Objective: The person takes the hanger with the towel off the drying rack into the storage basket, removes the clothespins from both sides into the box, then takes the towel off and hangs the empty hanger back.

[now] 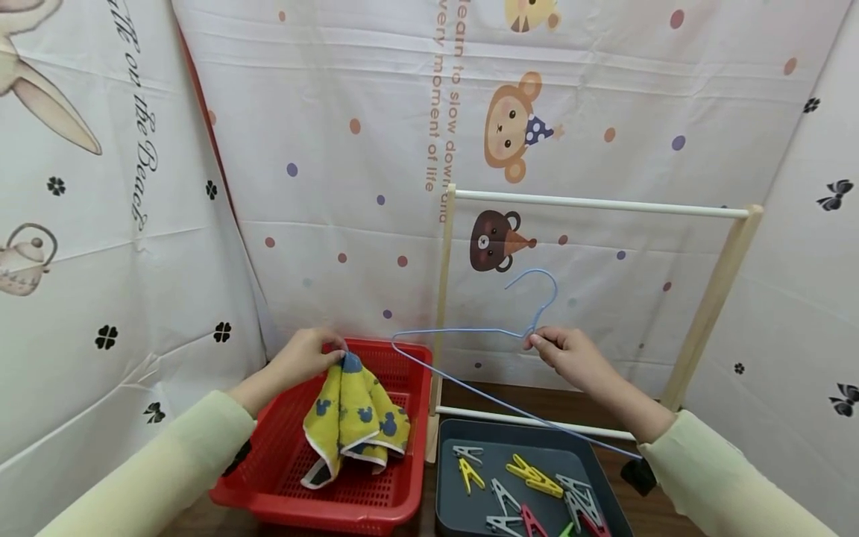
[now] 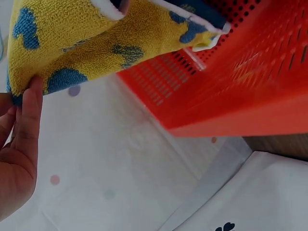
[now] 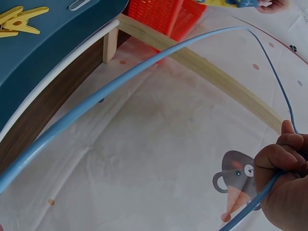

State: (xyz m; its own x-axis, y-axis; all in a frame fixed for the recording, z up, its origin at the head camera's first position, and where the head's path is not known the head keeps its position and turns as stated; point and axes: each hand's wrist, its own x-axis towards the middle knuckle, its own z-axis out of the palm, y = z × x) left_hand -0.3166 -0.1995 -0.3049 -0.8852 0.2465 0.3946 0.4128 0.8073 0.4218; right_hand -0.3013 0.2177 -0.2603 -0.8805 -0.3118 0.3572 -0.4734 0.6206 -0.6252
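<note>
A yellow terry towel with blue mouse-head shapes and white edging hangs in folds over the red basket. My left hand pinches its blue upper corner between thumb and fingers; the pinch also shows in the left wrist view, at the edge of the towel. On the right, a light blue clothes hanger is held up, hook on top, over the grey tray. My right hand grips it just below the hook, with fingers curled round the wire in the right wrist view.
Behind the tray stands a wooden rack with a white top rail and a white lower rail. Yellow, grey, red and green clothespins lie in the tray. Printed white cloth walls the back and both sides.
</note>
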